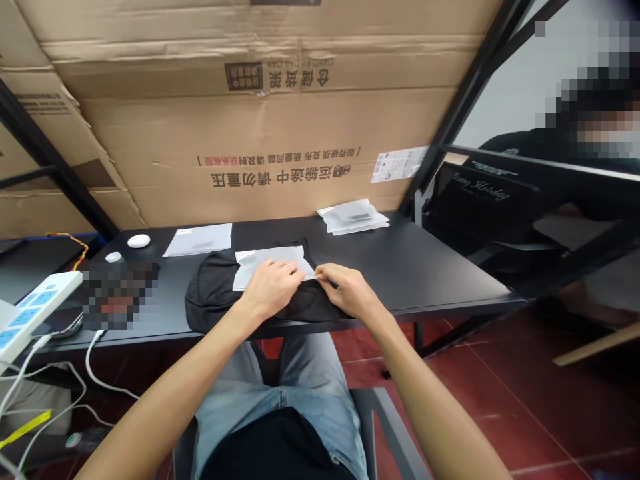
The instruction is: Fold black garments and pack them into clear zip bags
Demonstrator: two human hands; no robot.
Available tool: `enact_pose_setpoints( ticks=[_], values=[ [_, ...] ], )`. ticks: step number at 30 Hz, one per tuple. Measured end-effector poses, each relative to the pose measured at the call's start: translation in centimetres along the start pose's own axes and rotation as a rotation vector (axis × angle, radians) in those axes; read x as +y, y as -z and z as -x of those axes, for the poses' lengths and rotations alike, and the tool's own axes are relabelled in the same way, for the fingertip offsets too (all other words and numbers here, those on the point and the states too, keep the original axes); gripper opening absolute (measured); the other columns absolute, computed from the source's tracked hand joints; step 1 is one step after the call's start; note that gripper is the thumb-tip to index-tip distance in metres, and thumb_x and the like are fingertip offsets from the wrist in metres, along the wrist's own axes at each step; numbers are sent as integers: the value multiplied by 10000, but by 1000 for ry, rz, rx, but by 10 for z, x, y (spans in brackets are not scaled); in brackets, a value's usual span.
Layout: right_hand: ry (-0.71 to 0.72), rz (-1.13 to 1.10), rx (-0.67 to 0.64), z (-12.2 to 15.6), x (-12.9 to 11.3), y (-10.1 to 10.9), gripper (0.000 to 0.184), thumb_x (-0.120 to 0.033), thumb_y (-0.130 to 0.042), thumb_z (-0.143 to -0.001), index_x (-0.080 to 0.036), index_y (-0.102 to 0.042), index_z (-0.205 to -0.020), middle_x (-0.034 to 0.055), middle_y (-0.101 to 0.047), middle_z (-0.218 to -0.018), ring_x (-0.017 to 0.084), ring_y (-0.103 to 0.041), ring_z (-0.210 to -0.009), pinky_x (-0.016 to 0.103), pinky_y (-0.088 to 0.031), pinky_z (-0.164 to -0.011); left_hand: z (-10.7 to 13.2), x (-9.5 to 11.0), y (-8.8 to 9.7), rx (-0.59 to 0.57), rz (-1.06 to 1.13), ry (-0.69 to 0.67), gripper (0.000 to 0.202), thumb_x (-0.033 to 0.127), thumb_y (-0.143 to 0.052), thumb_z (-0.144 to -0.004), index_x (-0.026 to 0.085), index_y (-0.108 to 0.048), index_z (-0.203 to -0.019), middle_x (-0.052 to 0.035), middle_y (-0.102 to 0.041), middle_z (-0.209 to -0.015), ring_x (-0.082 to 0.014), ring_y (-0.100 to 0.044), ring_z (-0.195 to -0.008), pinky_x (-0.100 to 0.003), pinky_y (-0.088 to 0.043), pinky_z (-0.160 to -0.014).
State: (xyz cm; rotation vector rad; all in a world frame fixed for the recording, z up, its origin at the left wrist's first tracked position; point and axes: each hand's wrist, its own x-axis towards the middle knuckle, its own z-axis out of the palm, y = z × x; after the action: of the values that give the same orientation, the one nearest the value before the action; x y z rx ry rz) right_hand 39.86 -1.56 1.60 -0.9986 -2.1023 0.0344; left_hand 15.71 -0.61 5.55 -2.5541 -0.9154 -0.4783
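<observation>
A folded black garment [215,300] lies on the black table [425,267] in front of me. On top of it rests a clear plastic bag [260,263] with a white label. My left hand [273,287] lies flat on the bag, fingers stretched out and pressing it down. My right hand [347,290] sits at the bag's right edge, its fingertips pinched on that edge.
A second flat plastic bag [200,239] lies at the back left and a stack of bags [355,217] at the back right. A white power strip [30,313] with cables sits at the left. Cardboard boxes [280,113] stand behind. Another person sits at the far right.
</observation>
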Motion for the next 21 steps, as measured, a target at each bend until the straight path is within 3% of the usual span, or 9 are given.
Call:
enact_pose_setpoints(
  ticks=[7, 11, 14, 17, 21],
  values=[
    [-28, -10, 24, -1, -3, 1, 164, -192, -551, -1058, -259, -640, -937, 66, -777, -1000, 229, -744, -911, 327, -565, -847, 82, -67, 36, 31, -69, 49, 241, 258, -572, -1093, 231, -714, -899, -82, -734, -929, -266, -660, -934, -404, -458, -767],
    [-5, -24, -10, -2, -6, -1, 166, -181, -538, -1061, -261, -641, -958, 63, -766, -990, 234, -735, -916, 336, -560, -846, 115, -84, 46, 0, -34, 111, 242, 296, -567, -1092, 246, -726, -917, -71, -736, -923, -266, -649, -913, -413, -494, -780],
    [-13, -36, -16, -3, -6, -1, 155, -186, -554, -1059, -262, -629, -947, 58, -763, -980, 233, -734, -899, 343, -565, -835, 114, -75, 45, -10, 34, 162, 182, 388, -629, -1070, 249, -744, -1089, -67, -753, -1032, -270, -668, -987, -416, -542, -842],
    [-15, -46, -9, -2, -3, -1, 144, -183, -575, -1051, -264, -626, -943, 57, -771, -1003, 235, -743, -908, 354, -577, -840, 98, -61, 41, 27, 127, 203, 345, 499, -717, -1013, 257, -720, -1258, -71, -753, -1146, -281, -679, -1069, -409, -573, -875],
    [6, -38, 41, -2, -8, 2, 124, -176, -592, -1041, -265, -642, -972, 71, -781, -1048, 253, -763, -964, 394, -613, -881, 74, -50, 35, 50, 99, 172, 152, 313, -606, -1079, 242, -730, -1029, -70, -760, -1080, -267, -689, -1040, -393, -560, -856]
  ],
)
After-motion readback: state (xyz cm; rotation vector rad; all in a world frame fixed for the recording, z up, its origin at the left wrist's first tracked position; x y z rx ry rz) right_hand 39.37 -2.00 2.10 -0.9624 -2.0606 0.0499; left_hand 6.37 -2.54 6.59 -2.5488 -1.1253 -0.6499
